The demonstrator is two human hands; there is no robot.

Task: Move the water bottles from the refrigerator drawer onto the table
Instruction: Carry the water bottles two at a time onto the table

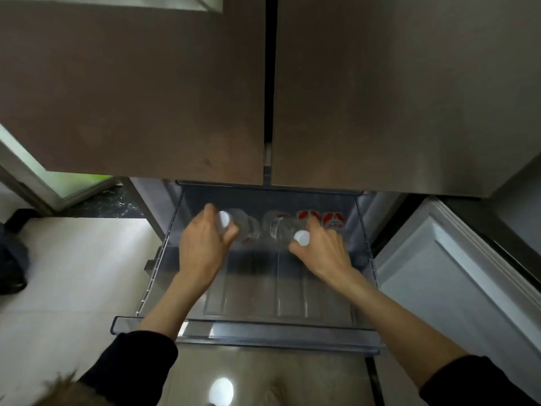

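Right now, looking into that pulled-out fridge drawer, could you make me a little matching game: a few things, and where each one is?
Things:
1. left hand
2. right hand
3. red-labelled bottles
4. upper fridge doors

Places:
A. back right of the drawer
B. closed, above the drawer
C. gripping the left bottle
D. gripping the right bottle

Pairs: 1-C, 2-D, 3-A, 4-B

There is just one camera, worn on the person's head. It looks forward and steeply down. It sits close to the fridge, so the closed fridge doors (263, 83) fill the top half. The open drawer (263, 332) lies right below, in the middle. Both arms reach away from the camera. The wide lens bends the edges.
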